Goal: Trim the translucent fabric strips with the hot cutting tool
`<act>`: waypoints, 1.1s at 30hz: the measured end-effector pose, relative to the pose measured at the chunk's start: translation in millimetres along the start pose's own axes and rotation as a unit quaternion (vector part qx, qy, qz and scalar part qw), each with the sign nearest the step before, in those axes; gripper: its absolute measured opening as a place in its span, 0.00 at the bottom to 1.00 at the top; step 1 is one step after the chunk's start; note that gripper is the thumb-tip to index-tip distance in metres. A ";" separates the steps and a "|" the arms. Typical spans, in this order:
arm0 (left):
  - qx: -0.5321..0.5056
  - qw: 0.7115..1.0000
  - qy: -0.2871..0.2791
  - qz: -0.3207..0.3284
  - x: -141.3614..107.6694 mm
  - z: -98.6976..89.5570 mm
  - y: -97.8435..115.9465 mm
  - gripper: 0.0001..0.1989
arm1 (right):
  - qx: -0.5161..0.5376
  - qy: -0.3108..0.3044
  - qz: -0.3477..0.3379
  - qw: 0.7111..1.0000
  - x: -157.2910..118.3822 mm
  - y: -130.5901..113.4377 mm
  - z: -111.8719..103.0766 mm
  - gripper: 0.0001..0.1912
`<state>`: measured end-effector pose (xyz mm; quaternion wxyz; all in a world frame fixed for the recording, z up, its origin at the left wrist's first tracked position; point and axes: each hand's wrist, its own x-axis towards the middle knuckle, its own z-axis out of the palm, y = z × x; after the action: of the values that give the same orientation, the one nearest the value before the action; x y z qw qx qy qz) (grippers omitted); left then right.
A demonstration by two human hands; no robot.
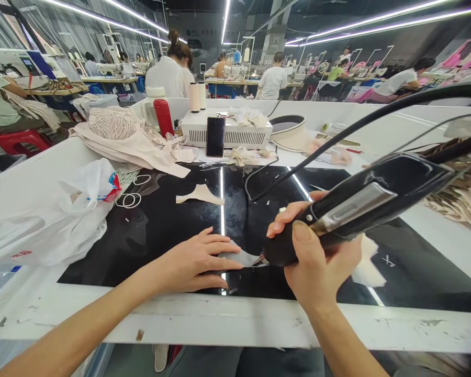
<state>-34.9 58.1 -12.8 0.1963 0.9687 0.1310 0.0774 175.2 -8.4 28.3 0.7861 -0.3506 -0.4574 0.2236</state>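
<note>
My left hand [204, 260] lies flat with fingers spread, pressing a small pale grey fabric piece [241, 256] onto the black mat [160, 246]. Wrapped round a black corded power tool, perhaps electric scissors [353, 201], my right hand [317, 262] is closed, its thumb near the silver lever. The tool's narrow metal tip meets the right end of the grey piece; its exact form is hard to make out. Farther back on the mat is a curved beige fabric piece [200, 195]. Cream pieces [369, 264] lie to the right, partly behind my right hand.
A thick black cable [361, 118] arches over the right side. Beige lace bras [118, 133] and a white plastic bag [82, 209] sit at left. Behind the mat stand a phone [215, 137], a vented white box [235, 137] and a red bottle [164, 116]. People work at sewing machines beyond.
</note>
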 end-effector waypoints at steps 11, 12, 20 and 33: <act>0.012 1.000 -0.012 -0.003 0.1 -2.1 0.5 0.20 | -0.004 0.022 -0.017 1.000 10.3 -4.8 -14.5 0.21; 0.013 1.000 -0.011 -0.001 -0.1 -1.8 0.4 0.20 | -0.007 0.023 -0.013 1.000 9.7 -4.1 -15.6 0.21; 0.029 0.999 -0.003 0.014 -2.1 -2.7 -3.0 0.21 | 0.000 0.018 -0.010 1.000 7.3 -2.7 -16.1 0.20; 0.040 0.996 0.024 0.075 36.9 5.3 7.5 0.21 | 0.028 0.012 -0.011 0.999 8.8 -3.0 -12.4 0.20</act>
<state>3.1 59.9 -11.0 0.1483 0.9806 0.0656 0.1098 190.3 -8.8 31.4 0.8034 -0.3257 -0.4457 0.2232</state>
